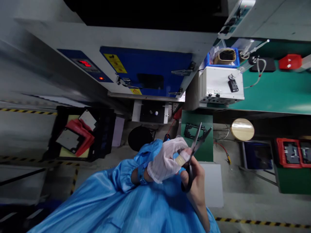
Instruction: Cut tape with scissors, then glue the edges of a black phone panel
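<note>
My right hand (197, 179) is bare and closed around a pair of black-handled scissors (198, 139). The blades stand apart and point away from me. My left hand (167, 158) wears a white striped glove and is curled close to the scissors, touching or nearly touching my right hand. Beige tape (180, 160) wraps a fingertip of it, with a bit of blue beside the tape. Whether the curled left fingers grip anything is hidden. Just past the blades, a black plastic frame (194, 131) lies on a green board (206, 153).
Ahead stands an oven-like cabinet with a blue door (150, 71) and red display. A white machine (222, 85) sits on the green bench (279, 94) at right. On the left is a black crate (104, 136) with red wrapping. Two round stools (139, 138) flank the green board.
</note>
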`<state>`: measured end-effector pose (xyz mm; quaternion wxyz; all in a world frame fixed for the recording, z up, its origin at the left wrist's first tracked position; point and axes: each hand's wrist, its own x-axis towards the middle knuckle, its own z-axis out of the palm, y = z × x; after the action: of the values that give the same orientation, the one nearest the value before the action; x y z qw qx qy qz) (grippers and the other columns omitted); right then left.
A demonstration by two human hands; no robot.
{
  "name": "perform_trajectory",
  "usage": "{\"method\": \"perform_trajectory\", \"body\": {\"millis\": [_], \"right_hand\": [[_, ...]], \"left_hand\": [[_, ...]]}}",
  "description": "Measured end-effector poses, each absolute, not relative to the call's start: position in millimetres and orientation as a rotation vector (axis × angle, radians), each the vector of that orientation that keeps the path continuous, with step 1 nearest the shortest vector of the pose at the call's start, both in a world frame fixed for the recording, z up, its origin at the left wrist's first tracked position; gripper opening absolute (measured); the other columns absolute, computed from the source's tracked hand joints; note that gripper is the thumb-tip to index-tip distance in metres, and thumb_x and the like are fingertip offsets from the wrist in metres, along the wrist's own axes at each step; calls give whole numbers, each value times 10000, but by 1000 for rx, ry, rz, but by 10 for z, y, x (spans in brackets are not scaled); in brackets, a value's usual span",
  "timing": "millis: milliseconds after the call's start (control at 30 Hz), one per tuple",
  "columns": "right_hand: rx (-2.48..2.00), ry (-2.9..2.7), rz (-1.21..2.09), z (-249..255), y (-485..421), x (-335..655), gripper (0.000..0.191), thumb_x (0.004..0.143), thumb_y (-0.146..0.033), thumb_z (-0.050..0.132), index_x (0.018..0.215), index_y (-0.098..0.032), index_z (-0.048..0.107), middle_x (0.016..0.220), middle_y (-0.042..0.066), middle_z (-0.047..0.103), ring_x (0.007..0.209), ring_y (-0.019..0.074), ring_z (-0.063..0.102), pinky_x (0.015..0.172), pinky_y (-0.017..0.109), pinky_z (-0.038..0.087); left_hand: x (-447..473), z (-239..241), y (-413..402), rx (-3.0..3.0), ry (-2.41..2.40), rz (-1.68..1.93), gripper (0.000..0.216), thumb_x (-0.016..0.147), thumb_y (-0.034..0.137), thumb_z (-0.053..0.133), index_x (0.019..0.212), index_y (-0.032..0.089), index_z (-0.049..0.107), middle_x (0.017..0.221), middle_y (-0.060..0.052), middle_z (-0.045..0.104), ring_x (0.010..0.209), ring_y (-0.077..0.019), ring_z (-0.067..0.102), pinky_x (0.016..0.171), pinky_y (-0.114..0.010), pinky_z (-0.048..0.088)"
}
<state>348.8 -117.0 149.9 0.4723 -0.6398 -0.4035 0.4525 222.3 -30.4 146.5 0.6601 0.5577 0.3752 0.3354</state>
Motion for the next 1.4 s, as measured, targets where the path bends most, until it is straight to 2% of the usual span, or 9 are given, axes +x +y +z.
{"method": "perform_trajectory", "body": {"millis": [100,233,367,500,600,767,1067,1200,1400], "right_hand": [[-1561,-1007,1138,1542,-1166,3497,799,880,-1049,803,803,-279,606,682,-6,692,619,197,639,563,291,514],[-1529,-989,1179,1582,-1156,3490,777,850,-1017,869,805,-289,598,659,-8,717,591,210,660,566,305,532],[-1535,-992,1184,1604,-1149,3468,792,851,-1047,837,798,-288,617,647,-7,721,576,215,656,561,319,511],[-1509,-953,1192,1597,-1171,3459,750,841,-971,917,787,-283,625,645,-9,726,579,212,656,565,312,507],[-1509,-924,1209,1588,-1187,3458,749,826,-966,933,785,-288,619,635,-6,718,581,218,656,565,318,519],[-1550,-946,1232,1592,-1190,3455,852,796,-1118,805,764,-293,594,633,9,708,580,227,663,570,341,536],[-1485,-860,1292,1556,-1272,3458,826,824,-1071,842,816,-277,613,647,-21,614,557,175,534,543,313,446],[-1486,-877,1292,1568,-1271,3439,834,829,-1084,820,812,-277,608,647,-13,620,557,177,538,537,310,439],[-1486,-892,1291,1589,-1265,3439,842,827,-1095,808,808,-275,615,628,-18,617,545,173,537,530,308,434]], "left_hand": [[2174,1471,-308,1282,848,734,467,1104,552,764,799,209,676,816,-31,680,732,-177,614,705,-315,479],[2146,1509,-308,1303,837,738,459,1095,518,741,773,208,638,803,-28,650,737,-175,605,725,-324,480],[2136,1546,-313,1311,816,733,436,1094,475,732,763,211,625,795,-26,642,703,-170,586,679,-326,454],[2125,1593,-307,1316,814,747,436,1110,433,698,742,220,603,774,-38,631,694,-176,565,689,-345,464],[2120,1624,-293,1327,810,742,486,1122,493,729,738,217,613,770,-45,635,705,-179,587,704,-342,493],[2109,1656,-261,1344,817,679,621,1125,683,713,731,212,618,781,-56,643,700,-182,606,676,-324,522],[2065,1643,-229,1274,742,587,621,1134,673,741,753,187,672,824,-75,691,665,-168,643,603,-288,546],[2068,1631,-217,1272,717,574,653,1113,719,743,739,189,664,815,-82,714,667,-177,669,615,-295,576],[2031,1625,-193,1299,689,584,530,1116,560,777,758,183,677,819,-61,731,702,-163,690,654,-258,579]]}}
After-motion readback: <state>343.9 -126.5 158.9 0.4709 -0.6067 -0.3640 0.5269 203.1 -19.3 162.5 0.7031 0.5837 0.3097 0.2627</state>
